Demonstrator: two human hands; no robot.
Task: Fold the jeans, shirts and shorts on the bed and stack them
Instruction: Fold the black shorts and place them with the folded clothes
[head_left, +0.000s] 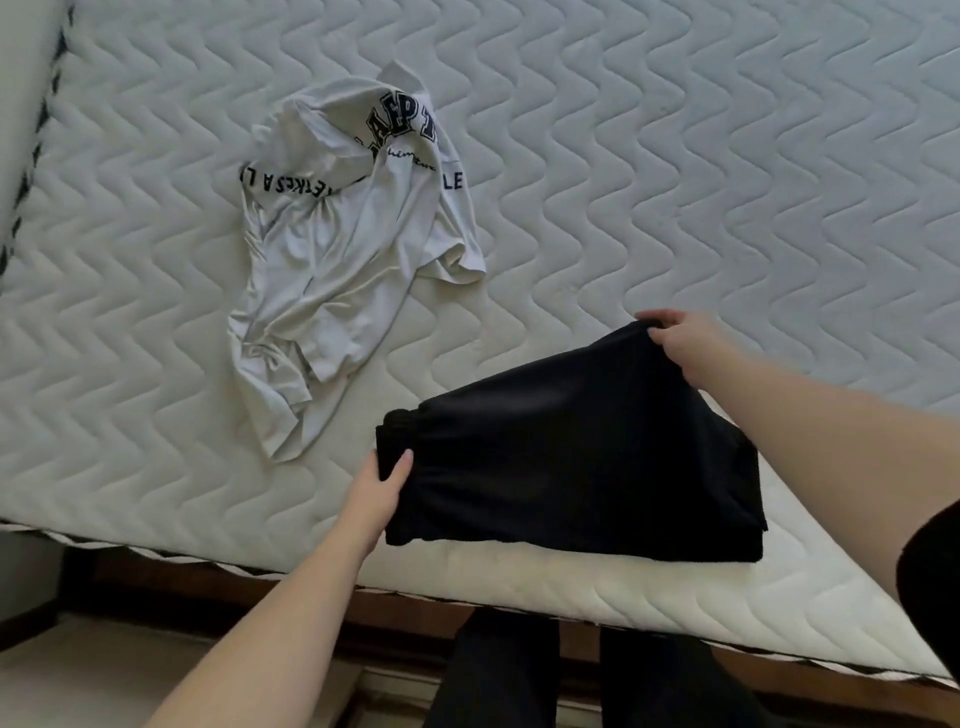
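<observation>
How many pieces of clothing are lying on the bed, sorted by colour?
Black: 1, the shorts, held by the left hand and right hand.
White: 1, the crumpled T-shirt.
Total: 2.

Bare mattress (727, 156) right — crumpled shirt (343, 234) left

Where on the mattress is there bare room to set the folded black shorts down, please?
Bare quilting lies beyond the right hand, across the whole right side of the mattress. Another patch runs along the near edge, below the white T-shirt and beside the left hand. The black shorts fill the near centre.
</observation>
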